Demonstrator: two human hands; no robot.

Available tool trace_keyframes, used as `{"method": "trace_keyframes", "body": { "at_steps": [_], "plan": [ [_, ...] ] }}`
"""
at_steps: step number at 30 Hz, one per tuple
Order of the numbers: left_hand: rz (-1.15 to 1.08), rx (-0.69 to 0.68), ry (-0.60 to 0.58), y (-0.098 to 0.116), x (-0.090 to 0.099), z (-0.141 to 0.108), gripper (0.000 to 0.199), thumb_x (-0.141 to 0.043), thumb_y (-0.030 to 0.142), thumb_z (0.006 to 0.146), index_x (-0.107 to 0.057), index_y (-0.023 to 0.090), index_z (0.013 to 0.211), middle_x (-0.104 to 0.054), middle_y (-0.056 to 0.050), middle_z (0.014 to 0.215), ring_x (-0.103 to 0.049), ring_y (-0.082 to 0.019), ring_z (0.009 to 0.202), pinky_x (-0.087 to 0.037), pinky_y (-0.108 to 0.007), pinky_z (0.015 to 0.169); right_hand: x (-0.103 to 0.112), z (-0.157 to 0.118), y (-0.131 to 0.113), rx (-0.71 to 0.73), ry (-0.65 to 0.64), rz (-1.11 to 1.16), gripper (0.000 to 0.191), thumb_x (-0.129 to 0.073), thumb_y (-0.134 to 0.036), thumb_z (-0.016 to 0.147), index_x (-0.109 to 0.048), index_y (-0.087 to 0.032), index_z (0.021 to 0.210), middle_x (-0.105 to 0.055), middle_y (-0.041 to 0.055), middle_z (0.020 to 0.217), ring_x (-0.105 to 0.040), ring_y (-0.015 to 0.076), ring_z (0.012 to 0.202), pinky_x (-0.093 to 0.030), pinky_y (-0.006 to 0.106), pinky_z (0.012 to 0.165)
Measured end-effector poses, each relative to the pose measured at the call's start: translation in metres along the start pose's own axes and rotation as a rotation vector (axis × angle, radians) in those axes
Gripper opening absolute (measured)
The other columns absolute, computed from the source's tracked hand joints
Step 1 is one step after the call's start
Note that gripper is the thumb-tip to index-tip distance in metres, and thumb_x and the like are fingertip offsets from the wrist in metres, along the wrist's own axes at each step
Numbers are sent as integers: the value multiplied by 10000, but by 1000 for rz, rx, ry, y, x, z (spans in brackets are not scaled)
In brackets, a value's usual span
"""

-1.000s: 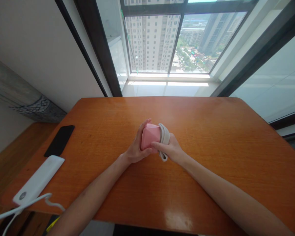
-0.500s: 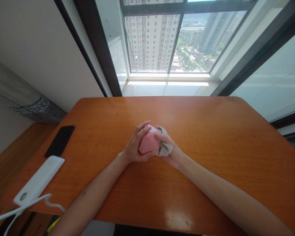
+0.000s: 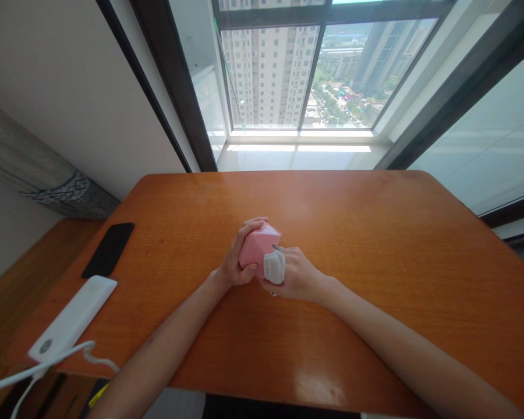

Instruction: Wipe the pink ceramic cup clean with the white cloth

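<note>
Pink object: a pink faceted object (image 3: 259,250) is held in the air just above the middle of the desk (image 3: 375,203), between both hands; its longer side runs from lower left to upper right.
Left hand: the left hand (image 3: 236,262) is the nearer one; it wraps the object from the left and from below.
Left fingers: the fingers (image 3: 250,227) are closed over the top of the object and grip it.
Right hand: the right hand (image 3: 297,276) comes from the right side, with its back upward, and it presses against the lower right of the object.
White cloth: a white cloth (image 3: 274,267) is bunched on the right fingers, between them and the object.
Right fingers: they are bent, but the cloth hides them partly, so I cannot tell if they grip.
Arms: both forearms (image 3: 375,314) lie low and angle inward to the hands.
Other things: a phone (image 3: 108,250) and a power bank (image 3: 72,319) with a cable (image 3: 35,370) lie on the desk, at the left.
</note>
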State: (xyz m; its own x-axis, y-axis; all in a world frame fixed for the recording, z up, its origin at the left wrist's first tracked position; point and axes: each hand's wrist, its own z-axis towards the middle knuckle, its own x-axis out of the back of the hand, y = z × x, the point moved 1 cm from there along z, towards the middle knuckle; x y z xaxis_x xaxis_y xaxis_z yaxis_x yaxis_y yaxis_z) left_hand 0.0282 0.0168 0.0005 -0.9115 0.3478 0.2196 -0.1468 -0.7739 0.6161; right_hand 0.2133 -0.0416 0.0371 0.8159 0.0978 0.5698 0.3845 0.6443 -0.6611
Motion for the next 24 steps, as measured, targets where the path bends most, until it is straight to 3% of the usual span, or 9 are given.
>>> {"method": "trace_keyframes", "body": {
  "at_steps": [4, 8, 12, 15, 17, 20, 24],
  "plan": [
    [-23, 83, 16, 2, 0, 0, 930, -546, 802, 994, -312, 251, 1706, -437, -208, 1719, -563, -392, 1491, -458, -626, 1259, 2, 0, -4, -215, 69, 197, 333, -830, -383, 813, -582, -244, 639, -562, -18, 597, -451, 138, 562, -364, 295, 564],
    [17, 35, -37, 0, -1, -1, 1038, -604, 814, 963, -220, 271, 1759, -316, -212, 1808, -404, -429, 1639, -332, -685, 1342, 12, 5, -14, -535, 99, 650, 315, -929, -412, 780, -684, -220, 833, -606, -21, 661, -503, 143, 583, -418, 279, 531],
    [35, -7, -24, -4, 0, -1, 1109, -627, 853, 923, -163, 316, 1775, -259, -199, 1836, -348, -440, 1675, -340, -700, 1332, 16, 12, -18, -699, 241, 1047, 489, -1008, -394, 697, -744, -239, 1079, -734, 14, 912, -627, 177, 764, -530, 272, 653],
    [123, -72, -36, -3, 2, 1, 1006, -574, 840, 952, -251, 325, 1755, -323, -189, 1801, -395, -445, 1642, -386, -708, 1296, 11, 13, -16, -744, 266, 1206, 551, -999, -392, 710, -739, -264, 1179, -764, 34, 1079, -686, 210, 919, -577, 289, 772],
    [178, -110, -40, -1, 4, 3, 936, -548, 811, 969, -338, 295, 1722, -418, -200, 1727, -477, -441, 1567, -440, -700, 1250, 8, 11, -15, -736, 237, 1176, 540, -994, -424, 728, -739, -249, 1171, -754, 36, 1059, -677, 210, 913, -567, 293, 767],
    [179, -134, 10, -1, 5, 2, 900, -518, 803, 960, -387, 276, 1678, -521, -192, 1598, -562, -416, 1444, -513, -677, 1168, 7, 7, -15, -647, 138, 936, 463, -973, -499, 765, -734, -206, 1033, -691, 14, 857, -588, 176, 759, -488, 280, 645],
    [138, -87, 36, -7, 4, -4, 928, -418, 859, 951, -352, 266, 1661, -529, -184, 1533, -593, -398, 1380, -531, -666, 1149, 7, 3, -19, -364, 4, 491, 377, -909, -475, 824, -636, -221, 770, -530, -38, 647, -426, 122, 582, -349, 278, 533]
  ]
}}
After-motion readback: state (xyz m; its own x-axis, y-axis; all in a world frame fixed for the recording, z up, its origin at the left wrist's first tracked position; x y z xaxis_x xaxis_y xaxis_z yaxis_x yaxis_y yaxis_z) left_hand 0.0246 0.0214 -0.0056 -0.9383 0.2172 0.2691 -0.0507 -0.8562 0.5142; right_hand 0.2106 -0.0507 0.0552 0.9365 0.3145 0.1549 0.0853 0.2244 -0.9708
